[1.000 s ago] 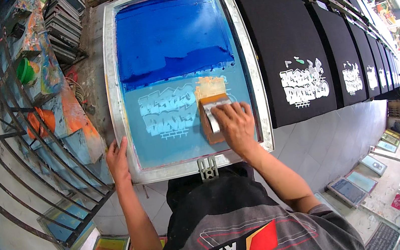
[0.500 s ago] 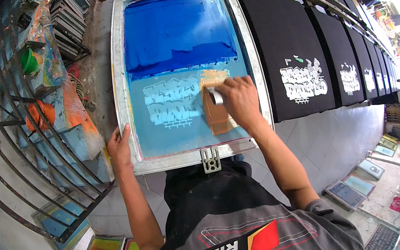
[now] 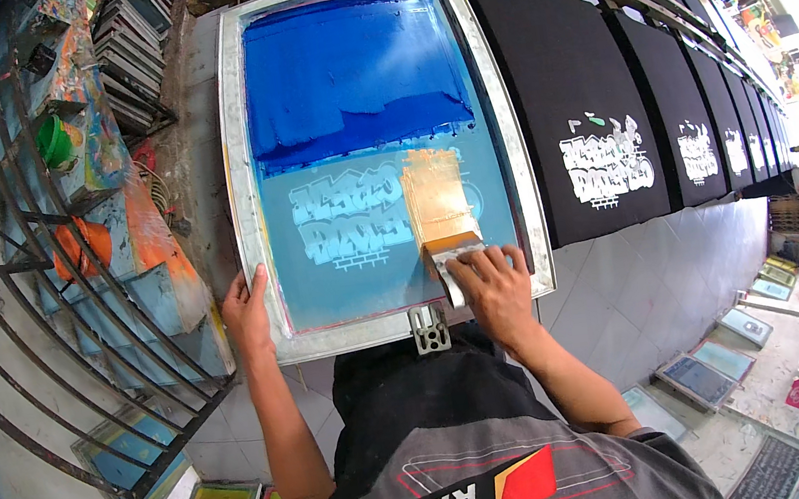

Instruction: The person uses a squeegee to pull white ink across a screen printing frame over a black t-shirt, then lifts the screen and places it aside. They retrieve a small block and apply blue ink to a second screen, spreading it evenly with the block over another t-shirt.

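Observation:
A silk-screen frame (image 3: 250, 219) with pale metal edges lies in front of me. Its far half is coated blue; the near half is pale blue mesh (image 3: 345, 297) with white lettering shapes. My left hand (image 3: 248, 315) grips the frame's left edge near the corner, thumb on top and some fingers hidden. With my right hand (image 3: 498, 289) I hold a small squeegee (image 3: 453, 259), tilted, its blade against the mesh near the front edge. A strip of orange-tan ink (image 3: 438, 194) runs beyond the blade. A metal hinge clamp (image 3: 429, 329) sits on the frame's front edge.
Black fabric panels (image 3: 546, 59) with white prints stretch away in a row at right. Metal bars (image 3: 85, 392) curve along the left, by a green bucket (image 3: 55, 141) and an orange bucket (image 3: 84, 246). More screens (image 3: 700, 382) rest on the floor at lower right.
My right hand has pulled the squeegee toward me, down to the near part of the mesh, exposing the orange-tan strip behind it. My left hand keeps its hold on the frame's edge.

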`<state>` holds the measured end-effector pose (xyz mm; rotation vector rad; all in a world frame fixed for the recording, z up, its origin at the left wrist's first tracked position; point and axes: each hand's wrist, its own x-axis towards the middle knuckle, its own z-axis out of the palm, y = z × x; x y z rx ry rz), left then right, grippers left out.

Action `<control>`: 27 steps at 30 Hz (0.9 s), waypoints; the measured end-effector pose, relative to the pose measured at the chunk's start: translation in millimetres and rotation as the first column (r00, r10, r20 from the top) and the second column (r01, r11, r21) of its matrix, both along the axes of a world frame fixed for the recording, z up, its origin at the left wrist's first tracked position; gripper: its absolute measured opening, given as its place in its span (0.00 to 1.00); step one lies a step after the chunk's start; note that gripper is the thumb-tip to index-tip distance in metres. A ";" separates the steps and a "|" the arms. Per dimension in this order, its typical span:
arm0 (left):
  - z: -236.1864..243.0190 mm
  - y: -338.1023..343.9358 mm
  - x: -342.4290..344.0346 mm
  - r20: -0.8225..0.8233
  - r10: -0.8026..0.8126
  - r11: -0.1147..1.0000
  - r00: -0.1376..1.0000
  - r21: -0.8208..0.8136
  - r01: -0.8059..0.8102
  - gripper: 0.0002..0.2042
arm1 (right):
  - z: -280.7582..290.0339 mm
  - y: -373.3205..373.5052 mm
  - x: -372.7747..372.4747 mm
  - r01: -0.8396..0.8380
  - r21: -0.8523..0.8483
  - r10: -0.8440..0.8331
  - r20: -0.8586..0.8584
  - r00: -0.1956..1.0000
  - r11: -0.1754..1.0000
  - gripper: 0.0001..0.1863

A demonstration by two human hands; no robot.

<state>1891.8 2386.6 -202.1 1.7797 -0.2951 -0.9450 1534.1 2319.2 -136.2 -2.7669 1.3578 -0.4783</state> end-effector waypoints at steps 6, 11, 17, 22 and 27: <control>3.0 2.2 -1.1 -0.039 -0.012 1.000 0.999 -0.009 0.012 0.22 | -27.5 -32.7 13.7 0.044 -0.101 -0.032 0.113 0.993 0.994 0.12; 1.2 -1.5 0.5 -0.008 -0.032 0.999 0.999 -0.012 0.032 0.22 | -6.8 -98.1 25.3 0.000 0.016 0.000 0.024 1.000 1.000 0.08; 6.5 6.8 2.2 0.243 -0.201 0.974 0.949 0.156 0.166 0.23 | 57.4 -132.4 13.1 0.118 0.358 -0.189 0.170 0.967 0.926 0.14; -6.2 29.0 -5.5 0.304 -0.209 0.974 0.929 0.150 0.170 0.30 | 56.5 -117.9 -14.4 0.262 0.683 -0.660 0.421 0.622 0.682 0.23; 23.5 22.4 -5.9 0.262 -0.214 0.967 0.941 0.196 0.165 0.28 | -2.8 -124.0 -70.1 0.042 0.791 -0.783 0.593 0.188 0.610 0.36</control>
